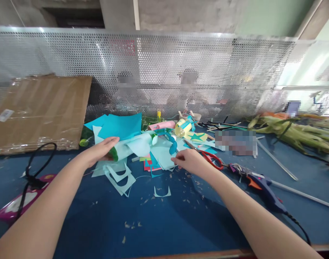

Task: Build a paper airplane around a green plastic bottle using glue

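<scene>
My left hand (101, 150) grips the base end of a green plastic bottle (114, 154), its fingers long over the top and its thumb mostly hidden. Pale blue paper (134, 144) wraps the bottle, which lies on its side with its neck to the right. My right hand (190, 160) is closed, fingertips pinched over the pale paper sheets (165, 156); what they hold, if anything, I cannot make out. Just above those fingertips are blue rounded paper pieces (173, 146). Red-handled scissors (212, 160) lie right beside my right hand.
A blue glue gun (269, 192) with its cord lies at right, near clear glue sticks (277, 160). Corn husks (285, 129) are behind it. Cardboard (42, 111) leans at left above a pink pouch (26, 199). A perforated metal screen (159, 64) bounds the blue table (159, 226).
</scene>
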A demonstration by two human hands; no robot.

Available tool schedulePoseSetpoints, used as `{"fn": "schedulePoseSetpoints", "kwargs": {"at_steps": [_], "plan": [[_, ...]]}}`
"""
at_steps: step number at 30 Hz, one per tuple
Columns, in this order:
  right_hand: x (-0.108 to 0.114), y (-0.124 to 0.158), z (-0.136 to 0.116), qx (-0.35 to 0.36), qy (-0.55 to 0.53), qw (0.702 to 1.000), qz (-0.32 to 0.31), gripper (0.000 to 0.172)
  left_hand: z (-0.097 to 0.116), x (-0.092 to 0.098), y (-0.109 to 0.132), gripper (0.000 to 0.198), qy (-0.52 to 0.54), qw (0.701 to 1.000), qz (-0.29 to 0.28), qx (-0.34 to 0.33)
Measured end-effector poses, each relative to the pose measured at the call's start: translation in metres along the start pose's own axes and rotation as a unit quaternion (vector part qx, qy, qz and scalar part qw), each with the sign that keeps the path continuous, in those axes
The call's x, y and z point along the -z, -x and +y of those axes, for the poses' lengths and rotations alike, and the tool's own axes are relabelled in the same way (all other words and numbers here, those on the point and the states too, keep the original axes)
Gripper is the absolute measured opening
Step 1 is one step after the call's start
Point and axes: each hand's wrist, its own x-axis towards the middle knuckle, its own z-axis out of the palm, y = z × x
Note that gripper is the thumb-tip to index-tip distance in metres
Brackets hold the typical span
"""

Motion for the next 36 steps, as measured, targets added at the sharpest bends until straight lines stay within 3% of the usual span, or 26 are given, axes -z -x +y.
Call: {"fn": "schedulePoseSetpoints", "kwargs": {"at_steps": [5, 9, 15, 18, 26, 30, 36], "plan": [[-0.001, 0.0, 0.001, -0.001, 0.003, 1.0, -0.013, 0.032, -0.002, 0.0, 0.002, 0.07, 0.009, 0.997, -0.064, 0.04], [-0.001, 0.001, -0.001, -0.002, 0.002, 1.0, -0.018, 0.031, -0.001, 0.002, 0.004, 0.067, -0.053, 0.997, -0.051, 0.006], [-0.007, 0.0, -0.002, 0.037, -0.022, 0.999, -0.013, 0.008, -0.003, 0.006, 0.001, 0.071, -0.135, 0.989, -0.052, -0.017], [-0.013, 0.0, -0.001, 0.062, -0.031, 0.997, -0.018, 0.006, -0.005, 0.009, -0.003, 0.073, -0.188, 0.98, -0.057, -0.036], [-0.017, 0.002, -0.005, 0.078, -0.033, 0.996, -0.021, 0.013, -0.001, 0.008, -0.001, 0.067, -0.3, 0.95, -0.025, -0.084], [-0.017, 0.001, -0.006, 0.082, -0.035, 0.996, -0.015, 0.004, 0.001, 0.005, -0.002, 0.063, -0.307, 0.946, 0.009, -0.104], [-0.015, 0.001, -0.011, 0.105, -0.03, 0.994, -0.005, 0.006, 0.003, 0.004, -0.006, 0.061, -0.306, 0.945, 0.043, -0.106]]}}
